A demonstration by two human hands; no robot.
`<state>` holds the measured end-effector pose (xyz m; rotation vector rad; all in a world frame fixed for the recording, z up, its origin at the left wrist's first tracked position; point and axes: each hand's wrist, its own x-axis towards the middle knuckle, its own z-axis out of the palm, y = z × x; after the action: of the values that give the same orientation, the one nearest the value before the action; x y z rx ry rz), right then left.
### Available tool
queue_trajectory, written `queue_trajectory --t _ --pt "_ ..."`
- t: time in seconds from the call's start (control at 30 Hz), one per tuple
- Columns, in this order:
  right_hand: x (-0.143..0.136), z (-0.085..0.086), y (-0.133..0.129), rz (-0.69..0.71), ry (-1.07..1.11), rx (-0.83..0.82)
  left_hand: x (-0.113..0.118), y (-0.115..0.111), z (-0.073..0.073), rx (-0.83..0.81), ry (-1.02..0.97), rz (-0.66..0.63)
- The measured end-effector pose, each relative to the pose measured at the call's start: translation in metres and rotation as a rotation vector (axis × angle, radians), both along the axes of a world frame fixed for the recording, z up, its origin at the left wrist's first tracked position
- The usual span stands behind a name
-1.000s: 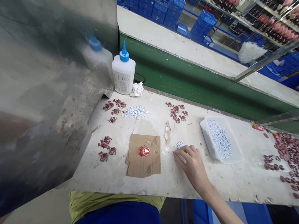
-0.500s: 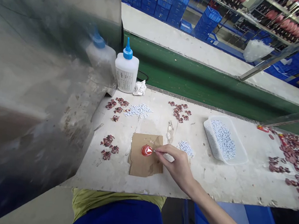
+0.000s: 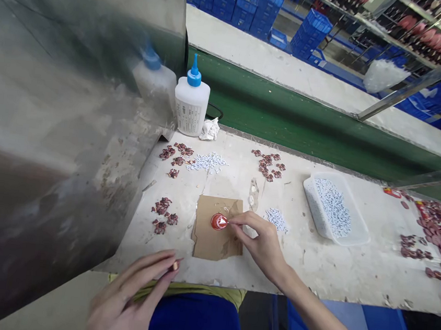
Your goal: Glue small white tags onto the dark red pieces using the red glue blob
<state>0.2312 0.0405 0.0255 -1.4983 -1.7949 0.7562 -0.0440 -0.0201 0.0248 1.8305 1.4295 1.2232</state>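
Note:
My right hand (image 3: 262, 237) is closed in a pinch over the cardboard piece (image 3: 206, 242), its fingertips at the edge of a small round red dish (image 3: 219, 221) with something whitish in it. What those fingers hold is too small to make out. Low at the left, in front of the table edge, my left hand (image 3: 136, 292) pinches a small brown figure piece (image 3: 174, 265) between thumb and fingers. Clusters of similar brown pieces (image 3: 163, 206) lie left of the cardboard. Small white pieces (image 3: 277, 219) are heaped just beyond my right hand.
A white glue bottle (image 3: 191, 104) with a blue nozzle stands at the back left, beside crumpled tissue (image 3: 210, 129). A metal panel (image 3: 71, 118) walls the left side. To the right sit a clear tub (image 3: 361, 235) of white pieces and many brown parts (image 3: 438, 230).
My left hand has come into view from below, holding a small brown piece. My right hand stays pinched at the red dish. The whole view has shifted slightly.

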Motion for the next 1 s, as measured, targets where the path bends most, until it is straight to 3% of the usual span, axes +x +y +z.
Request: queue_trajectory --t 0.2,0.37,0.5,0.7,0.9,1.0 --pt "-0.013 0.020 -0.013 -0.057 0.189 -0.012 0.039 0.036 0.007 -0.053 -0.095 -0.088" --pt "-0.030 0.047 -0.028 0.010 0.402 -0.047 0.052 0.037 0.016 -0.118 -0.166 -0.156" --pt "-0.033 0.051 -0.031 0.030 0.436 -0.091 0.053 0.036 0.016 -0.141 -0.204 -0.167" --pt "-0.030 0.049 -0.029 0.106 0.337 -0.058 0.055 0.038 0.019 -0.113 -0.207 -0.176" --pt "-0.027 0.050 -0.037 0.261 -0.090 0.300 0.057 0.040 0.023 -0.131 -0.270 -0.186" --pt "-0.026 0.052 -0.037 0.259 -0.121 0.325 0.058 0.043 0.024 -0.187 -0.331 -0.182"
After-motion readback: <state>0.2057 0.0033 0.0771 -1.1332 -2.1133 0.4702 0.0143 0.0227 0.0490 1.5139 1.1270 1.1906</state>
